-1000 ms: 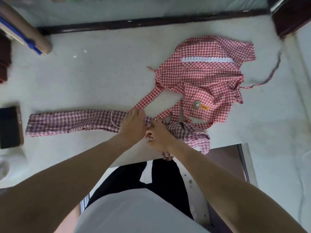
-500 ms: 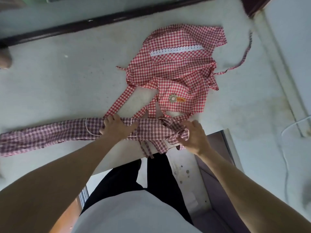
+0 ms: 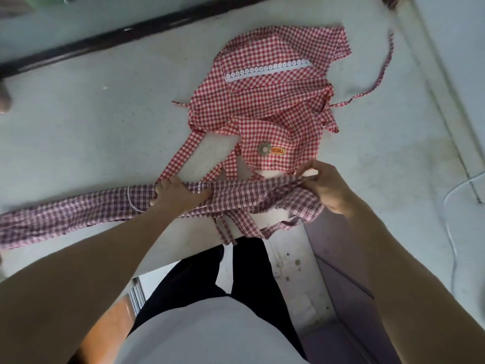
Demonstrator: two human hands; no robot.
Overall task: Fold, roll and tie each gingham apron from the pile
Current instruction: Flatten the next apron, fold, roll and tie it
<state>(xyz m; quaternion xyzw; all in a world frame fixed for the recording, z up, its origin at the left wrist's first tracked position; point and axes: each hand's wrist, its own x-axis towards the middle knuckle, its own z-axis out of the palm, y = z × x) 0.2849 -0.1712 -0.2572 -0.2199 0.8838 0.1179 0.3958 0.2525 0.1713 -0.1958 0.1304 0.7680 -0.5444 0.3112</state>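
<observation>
Along the near edge of the pale grey worktop [image 3: 78,122] lies the dark-red gingham apron [image 3: 78,214] I am working on, already folded into a long narrow band that runs from the far left to my right hand. My left hand [image 3: 178,195] lies flat across the band near its middle, fingers spread, pressing it down. My right hand [image 3: 325,187] pinches the bunched right end of the band, where loose folds and ties hang over the table edge. I judge the folding nearly finished on this one; rolling and tying are not yet begun. Beyond it, well within reach, the bright-red gingham apron with a white lace strip [image 3: 270,101] lies crumpled and unfolded, its straps [image 3: 380,74] trailing, so at least that one is wholly left to do.
</observation>
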